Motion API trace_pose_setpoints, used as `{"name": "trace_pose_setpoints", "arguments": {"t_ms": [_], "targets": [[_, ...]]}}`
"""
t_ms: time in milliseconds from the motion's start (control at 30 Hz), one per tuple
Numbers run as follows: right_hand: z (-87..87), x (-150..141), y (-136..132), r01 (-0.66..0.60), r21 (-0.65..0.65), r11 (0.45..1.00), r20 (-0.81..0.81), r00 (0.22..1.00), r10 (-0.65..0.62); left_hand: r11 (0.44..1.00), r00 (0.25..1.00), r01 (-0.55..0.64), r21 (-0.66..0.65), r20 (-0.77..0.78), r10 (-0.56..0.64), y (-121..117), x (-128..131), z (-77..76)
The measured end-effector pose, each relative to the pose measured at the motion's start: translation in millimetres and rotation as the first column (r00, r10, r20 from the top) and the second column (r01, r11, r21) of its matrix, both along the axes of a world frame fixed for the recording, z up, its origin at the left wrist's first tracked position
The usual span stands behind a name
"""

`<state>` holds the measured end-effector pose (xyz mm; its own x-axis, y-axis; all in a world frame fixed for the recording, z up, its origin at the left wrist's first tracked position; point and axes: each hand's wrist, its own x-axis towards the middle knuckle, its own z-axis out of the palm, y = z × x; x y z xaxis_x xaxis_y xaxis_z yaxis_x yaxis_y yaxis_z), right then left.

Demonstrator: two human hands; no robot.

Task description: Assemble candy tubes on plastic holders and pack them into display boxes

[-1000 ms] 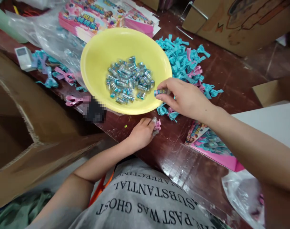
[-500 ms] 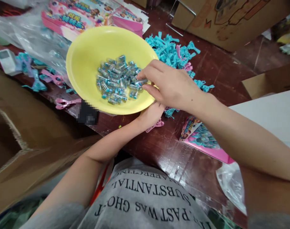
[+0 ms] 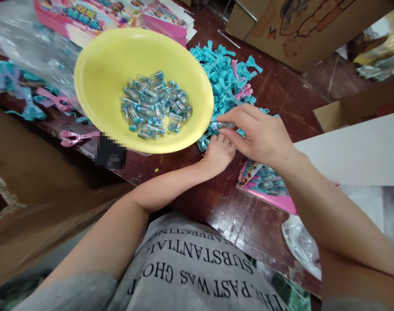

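Narrowly parted, the right hand's (image 3: 263,134) fingers (image 3: 235,115) pinch a clear vial (image 3: 223,125).

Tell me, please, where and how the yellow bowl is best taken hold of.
I'd grip the yellow bowl by its rim at left and right, coming from the wearer's near side. The wide, round rim offers an edge there, opposite holds should keep it level under the loose vials, and printed boxes crowd its far side.

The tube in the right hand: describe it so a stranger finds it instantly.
Find the yellow bowl. Beside its picture-right rim is the right hand. Pinched there is a small see-through tube, held while the similar tubes lie inside the bowl.
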<state>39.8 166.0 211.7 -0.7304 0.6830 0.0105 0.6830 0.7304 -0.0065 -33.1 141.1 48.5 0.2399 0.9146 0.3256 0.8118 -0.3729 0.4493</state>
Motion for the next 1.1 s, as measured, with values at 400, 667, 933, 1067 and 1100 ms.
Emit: {"name": "trace_pose_setpoints", "arguments": {"t_ms": [400,667,933,1067,1100], "targets": [[-22.2,82,-55,0.047,0.015,0.999,-0.389,0.921,-0.038,0.995,0.821,0.102,-0.005,0.565,-0.081,-72,-73,15.0],[-85.4,48,-101,-0.018,-0.137,0.990,-0.639,0.766,-0.074,0.859,-0.060,0.297,-0.416,0.890,0.451,-125,-96,8.0],[-85.4,32,-103,-0.055,-0.168,0.984,-0.663,0.746,-0.072,0.832,-0.127,0.356,-0.425,0.860,0.494,-135,-100,14.4],[-85.9,24,-106,-0.086,-0.108,0.990,-0.636,0.772,-0.002,0.840,-0.143,0.370,-0.396,0.869,0.473,-136,-102,15.4],[-85.9,22,-105,-0.095,-0.085,0.992,-0.623,0.782,0.022,0.848,-0.132,0.369,-0.381,0.882,0.453,-136,-102,14.7]]}}
